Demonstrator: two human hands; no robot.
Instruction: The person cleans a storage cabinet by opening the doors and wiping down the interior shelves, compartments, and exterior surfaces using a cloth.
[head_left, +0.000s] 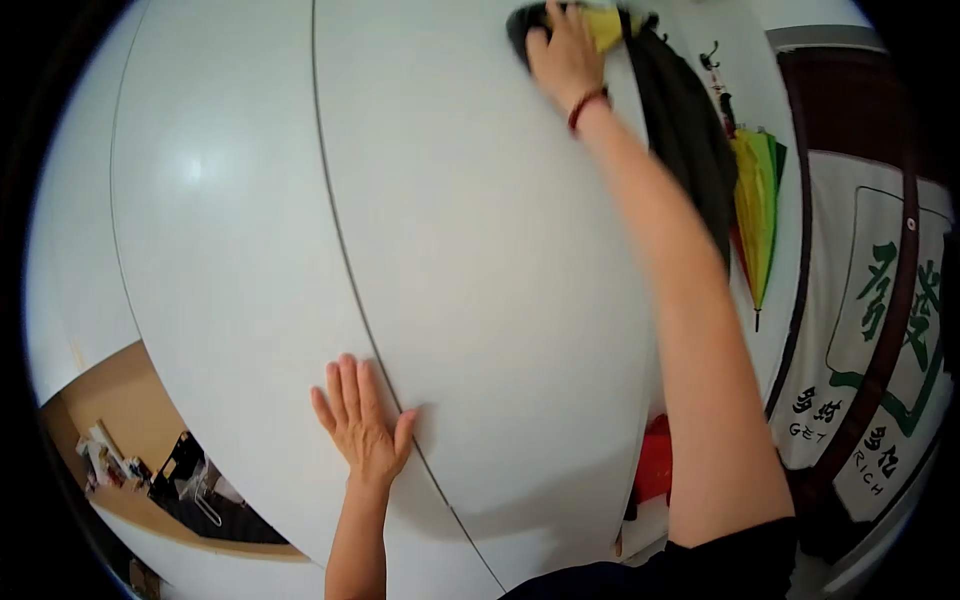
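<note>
White cabinet doors (pixel 480 250) fill most of the view, with a dark seam running between two panels. My left hand (pixel 365 425) lies flat on the door surface, low and near the seam, fingers spread and holding nothing. High on the right panel, my right hand (pixel 568 60) is pressed over a dark item (pixel 521 35) at the panel's upper edge. The fingers curl over it, slightly blurred. A yellow piece (pixel 606 28) shows just right of the fingers. A dark red bracelet circles my right wrist.
Dark clothing (pixel 688 140) hangs at the panel's right edge. Beyond it are a yellow-green umbrella (pixel 757 210) on a wall hook and a white curtain (pixel 850 330) with green characters. An open shelf (pixel 125 400) with small items is at lower left; a red object (pixel 653 462) is low right.
</note>
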